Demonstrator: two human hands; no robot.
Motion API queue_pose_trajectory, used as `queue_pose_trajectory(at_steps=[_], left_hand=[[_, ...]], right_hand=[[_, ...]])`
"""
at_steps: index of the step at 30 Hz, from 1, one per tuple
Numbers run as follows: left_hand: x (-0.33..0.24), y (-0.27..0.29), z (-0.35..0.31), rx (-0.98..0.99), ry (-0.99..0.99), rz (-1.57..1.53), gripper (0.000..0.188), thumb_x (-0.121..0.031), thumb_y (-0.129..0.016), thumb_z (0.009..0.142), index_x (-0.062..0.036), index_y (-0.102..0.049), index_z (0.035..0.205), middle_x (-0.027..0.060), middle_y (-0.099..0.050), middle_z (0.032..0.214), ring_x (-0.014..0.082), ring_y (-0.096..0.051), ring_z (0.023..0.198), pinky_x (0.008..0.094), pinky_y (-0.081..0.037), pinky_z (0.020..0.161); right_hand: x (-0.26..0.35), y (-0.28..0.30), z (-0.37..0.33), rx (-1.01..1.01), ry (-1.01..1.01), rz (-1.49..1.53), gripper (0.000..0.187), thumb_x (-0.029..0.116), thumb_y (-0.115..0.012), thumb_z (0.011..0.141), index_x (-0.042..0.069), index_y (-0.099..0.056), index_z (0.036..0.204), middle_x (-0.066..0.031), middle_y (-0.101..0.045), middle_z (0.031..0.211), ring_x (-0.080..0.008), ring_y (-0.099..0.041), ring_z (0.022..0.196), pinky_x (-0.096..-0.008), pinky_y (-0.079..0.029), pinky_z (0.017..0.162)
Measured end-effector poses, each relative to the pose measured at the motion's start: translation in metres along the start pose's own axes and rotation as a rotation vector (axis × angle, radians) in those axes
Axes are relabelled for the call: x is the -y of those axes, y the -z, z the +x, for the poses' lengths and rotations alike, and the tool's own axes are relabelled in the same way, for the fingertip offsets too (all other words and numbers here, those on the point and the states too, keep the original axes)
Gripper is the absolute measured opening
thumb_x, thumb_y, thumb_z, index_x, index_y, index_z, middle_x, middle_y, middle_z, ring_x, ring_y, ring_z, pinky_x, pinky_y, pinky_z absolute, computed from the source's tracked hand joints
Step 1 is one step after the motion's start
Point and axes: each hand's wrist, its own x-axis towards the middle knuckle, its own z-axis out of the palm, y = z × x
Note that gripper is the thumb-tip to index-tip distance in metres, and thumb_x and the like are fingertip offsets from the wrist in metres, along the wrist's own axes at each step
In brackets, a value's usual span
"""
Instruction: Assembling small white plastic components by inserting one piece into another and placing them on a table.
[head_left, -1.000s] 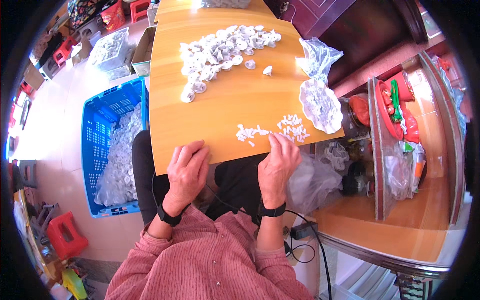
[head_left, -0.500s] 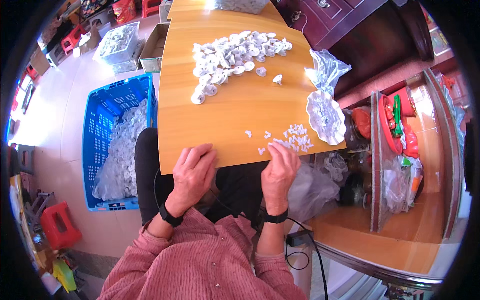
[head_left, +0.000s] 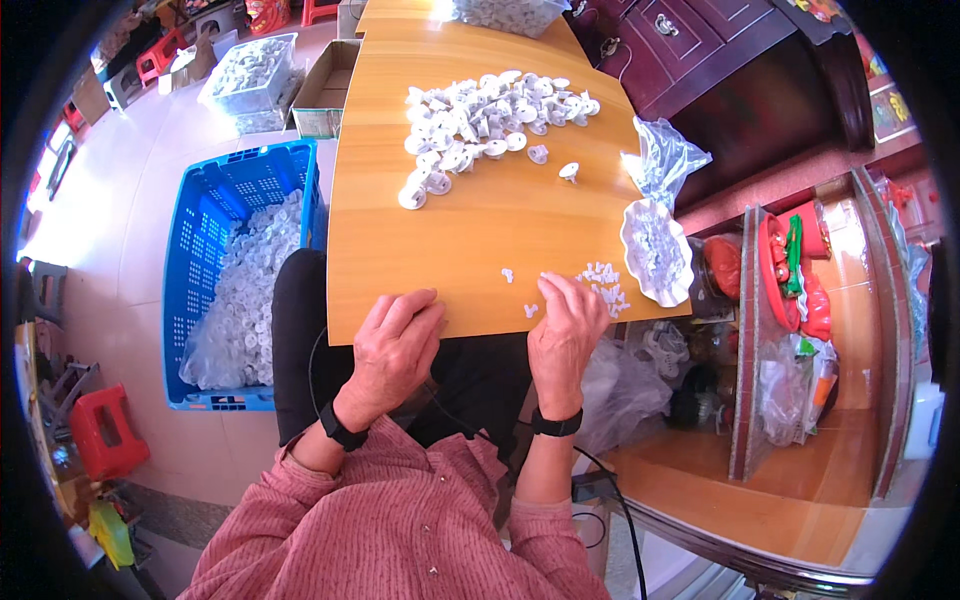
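Observation:
My left hand point(head_left: 393, 345) is at the near edge of the wooden table point(head_left: 440, 250), its fingers bent and pressed together; whatever they hold, if anything, is hidden. To its right, my right hand point(head_left: 566, 345) has its fingers drawn together over the table edge, covering part of a scatter of small white plastic pieces point(head_left: 604, 283). Its fingertips hide what they grip. One small white piece point(head_left: 507, 275) lies apart, between the hands and farther in. Across the far half of the table spreads a heap of white round discs with stems point(head_left: 490, 115), with a single disc point(head_left: 569, 171) off to the right.
A white scalloped dish point(head_left: 655, 250) and a clear plastic bag point(head_left: 667, 155) line the table's right side. On the floor at left stand a blue crate point(head_left: 190, 270) of bagged white parts and a clear bin point(head_left: 250, 85). Open shelves point(head_left: 745, 340) stand at right.
My right hand has moved slightly farther onto the table and covers more of the small white pieces. The left hand stays nearly in place. The whole view has shifted a little.

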Motion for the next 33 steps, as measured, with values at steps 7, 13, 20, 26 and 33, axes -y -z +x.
queue_pose_trajectory(at_steps=[7, 13, 20, 26, 33], left_hand=[[-0.002, 0.001, 0.001, 0.006, -0.004, 0.01, 0.024, 0.001, -0.074, 0.078, 0.0012, -0.07, 0.101, 0.0142, -0.066, 0.107, 0.0316, -0.064, 0.087, 0.0392, -0.053, 0.074], [-0.002, 0.002, 0.001, 0.022, -0.016, 0.0, 0.028, 0.002, -0.073, 0.075, 0.001, -0.069, 0.103, 0.0115, -0.064, 0.107, 0.0294, -0.062, 0.088, 0.0381, -0.053, 0.077], [-0.002, 0.001, 0.0, 0.024, 0.006, -0.007, 0.029, 0.003, -0.073, 0.075, 0.0005, -0.069, 0.103, 0.0116, -0.064, 0.107, 0.0299, -0.062, 0.09, 0.0385, -0.053, 0.078], [0.001, 0.005, 0.002, 0.025, 0.01, 0.003, 0.027, 0.002, -0.072, 0.077, 0.0007, -0.068, 0.103, 0.0127, -0.063, 0.108, 0.0309, -0.062, 0.092, 0.0391, -0.053, 0.079], [0.008, 0.013, 0.014, 0.06, 0.158, -0.243, 0.02, 0.001, -0.069, 0.084, 0.0036, -0.068, 0.103, 0.0185, -0.065, 0.11, 0.0371, -0.064, 0.098, 0.0414, -0.054, 0.085]], right_hand=[[0.014, 0.001, 0.005, 0.015, -0.014, 0.017, 0.033, -0.002, -0.061, 0.08, 0.006, -0.069, 0.11, -0.0044, -0.066, 0.12, -0.0266, -0.056, 0.118, -0.0483, -0.038, 0.105], [0.015, -0.008, 0.004, 0.026, 0.058, 0.027, 0.034, -0.003, -0.061, 0.08, 0.008, -0.07, 0.111, -0.0047, -0.067, 0.118, -0.0268, -0.057, 0.116, -0.0474, -0.039, 0.104], [-0.014, 0.006, -0.01, -0.096, -0.113, 0.006, 0.034, -0.007, -0.059, 0.079, 0.006, -0.07, 0.108, -0.0059, -0.068, 0.117, -0.0289, -0.059, 0.112, -0.0452, -0.041, 0.099], [0.012, 0.007, -0.014, -0.035, -0.048, 0.113, 0.034, -0.006, -0.06, 0.08, 0.004, -0.068, 0.112, -0.007, -0.066, 0.119, -0.0293, -0.059, 0.114, -0.046, -0.042, 0.103], [0.035, -0.002, 0.009, 0.114, 0.08, 0.13, 0.039, -0.006, -0.061, 0.077, 0.004, -0.068, 0.114, -0.0055, -0.065, 0.122, -0.0277, -0.057, 0.117, -0.0477, -0.038, 0.106]])
